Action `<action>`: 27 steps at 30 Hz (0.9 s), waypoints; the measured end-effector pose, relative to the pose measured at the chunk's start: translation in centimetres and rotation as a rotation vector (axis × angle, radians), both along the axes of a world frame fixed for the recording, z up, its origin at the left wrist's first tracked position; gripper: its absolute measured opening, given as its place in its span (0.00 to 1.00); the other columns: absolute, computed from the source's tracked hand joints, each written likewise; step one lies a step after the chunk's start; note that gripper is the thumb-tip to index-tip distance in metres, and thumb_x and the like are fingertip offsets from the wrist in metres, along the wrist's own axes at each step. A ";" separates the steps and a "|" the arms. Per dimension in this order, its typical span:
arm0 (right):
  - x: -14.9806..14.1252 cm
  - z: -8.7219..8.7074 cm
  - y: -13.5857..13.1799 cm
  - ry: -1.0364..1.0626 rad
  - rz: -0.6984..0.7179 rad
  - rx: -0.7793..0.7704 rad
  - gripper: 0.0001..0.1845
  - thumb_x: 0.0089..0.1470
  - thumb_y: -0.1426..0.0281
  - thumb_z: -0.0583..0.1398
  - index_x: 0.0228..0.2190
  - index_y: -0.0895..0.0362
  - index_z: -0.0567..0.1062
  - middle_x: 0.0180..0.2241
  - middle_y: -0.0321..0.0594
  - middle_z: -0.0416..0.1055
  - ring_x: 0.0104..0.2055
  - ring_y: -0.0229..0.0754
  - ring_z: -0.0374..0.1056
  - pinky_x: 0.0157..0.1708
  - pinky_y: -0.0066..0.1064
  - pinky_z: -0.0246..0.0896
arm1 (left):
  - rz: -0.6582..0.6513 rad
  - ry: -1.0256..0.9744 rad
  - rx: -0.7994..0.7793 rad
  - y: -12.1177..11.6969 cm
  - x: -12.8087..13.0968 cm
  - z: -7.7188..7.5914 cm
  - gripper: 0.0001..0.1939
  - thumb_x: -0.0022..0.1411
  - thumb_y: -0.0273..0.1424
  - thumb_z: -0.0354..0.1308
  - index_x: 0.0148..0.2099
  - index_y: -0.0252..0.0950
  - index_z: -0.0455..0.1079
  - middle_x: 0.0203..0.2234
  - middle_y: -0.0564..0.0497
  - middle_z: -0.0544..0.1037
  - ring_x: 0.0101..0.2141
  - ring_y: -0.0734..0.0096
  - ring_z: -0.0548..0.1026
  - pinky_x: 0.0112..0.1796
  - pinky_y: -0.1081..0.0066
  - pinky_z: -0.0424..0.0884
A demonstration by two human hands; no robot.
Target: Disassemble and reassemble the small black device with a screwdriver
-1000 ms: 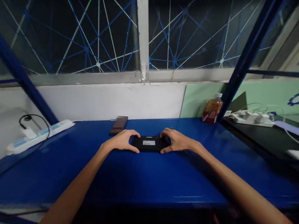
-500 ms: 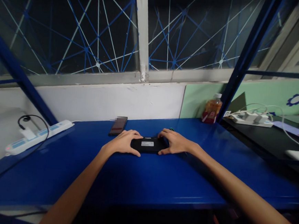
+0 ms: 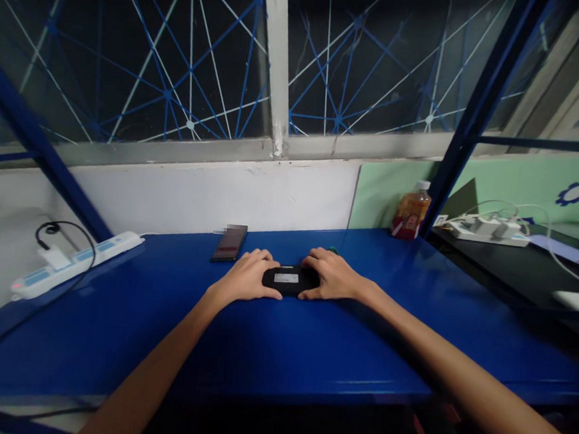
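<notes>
A flat black device with a white label on top lies on the blue table. My left hand covers its left end, fingers curled over the far edge and thumb at the near edge. My right hand grips the right end the same way. Only the middle of the device shows between the two hands.
A dark phone lies just behind my left hand. A white power strip with a black cable sits at the left. A bottle of amber liquid stands by a blue post at the back right. Another power strip rests on the dark desk beyond.
Both hands have slid inward over the black device, so less of it shows between them. The device has stayed in place on the table.
</notes>
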State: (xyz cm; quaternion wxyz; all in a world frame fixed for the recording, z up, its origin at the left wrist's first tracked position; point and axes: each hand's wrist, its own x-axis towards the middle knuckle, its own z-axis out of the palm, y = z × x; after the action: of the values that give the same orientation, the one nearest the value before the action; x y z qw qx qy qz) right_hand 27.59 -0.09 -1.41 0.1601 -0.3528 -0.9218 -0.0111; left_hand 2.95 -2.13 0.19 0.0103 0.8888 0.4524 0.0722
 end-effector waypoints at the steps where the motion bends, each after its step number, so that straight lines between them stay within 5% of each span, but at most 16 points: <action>1: -0.1 0.0 0.1 0.007 -0.007 -0.009 0.35 0.39 0.45 0.64 0.40 0.59 0.73 0.37 0.47 0.68 0.38 0.50 0.64 0.37 0.39 0.58 | 0.006 0.001 0.001 0.0 0.0 0.0 0.35 0.49 0.55 0.60 0.54 0.39 0.68 0.45 0.45 0.70 0.45 0.53 0.67 0.45 0.61 0.62; 27: -0.6 0.1 0.2 0.073 0.026 -0.130 0.32 0.35 0.45 0.66 0.35 0.56 0.72 0.34 0.41 0.67 0.38 0.48 0.62 0.36 0.35 0.54 | 0.029 -0.037 -0.123 0.4 -0.5 0.3 0.34 0.46 0.56 0.62 0.51 0.43 0.69 0.46 0.47 0.68 0.47 0.52 0.65 0.46 0.60 0.61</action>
State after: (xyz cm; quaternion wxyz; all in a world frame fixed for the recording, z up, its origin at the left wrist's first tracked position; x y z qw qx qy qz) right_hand 27.01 0.13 -1.32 0.1703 -0.3507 -0.9187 0.0636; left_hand 2.44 -1.75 0.47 0.0721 0.8783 0.4687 0.0608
